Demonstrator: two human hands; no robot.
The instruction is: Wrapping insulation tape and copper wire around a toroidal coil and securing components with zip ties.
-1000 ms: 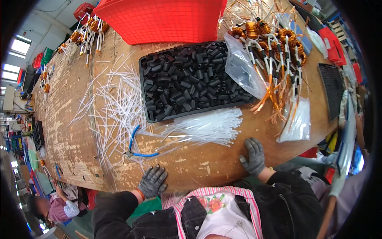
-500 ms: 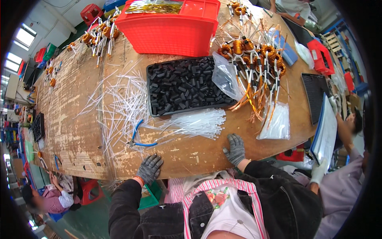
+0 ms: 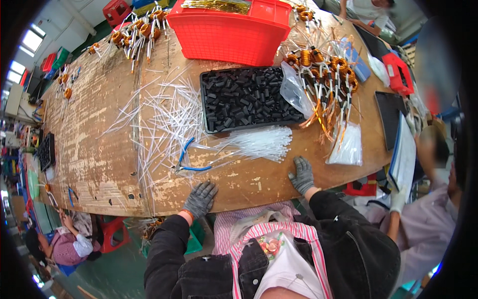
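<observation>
My left hand (image 3: 200,198), in a grey glove, rests flat at the table's near edge with its fingers spread and nothing in it. Just beyond it lie blue-handled cutters (image 3: 185,158), jaws toward the left. My right hand (image 3: 302,176), also gloved in grey, leans on the edge further right, thumb apart from the fingers, holding nothing. Between and beyond my hands is a bundle of white cable ties (image 3: 264,143), with more loose ties (image 3: 169,114) scattered to the left. A black tray (image 3: 203,107) full of short black sleeves (image 3: 249,97) sits behind them.
A red bin (image 3: 229,37) stands behind the tray. Copper-wound coils (image 3: 323,70) with long leads are heaped at right, near a clear bag of white ties (image 3: 348,144). More coils (image 3: 144,31) lie far left. At right, a co-worker's white-gloved hand (image 3: 398,200) holds a blue-edged folder (image 3: 402,152).
The whole view has shifted, so the table's things appear further right and a little higher. Both my hands stay resting at the table edge.
</observation>
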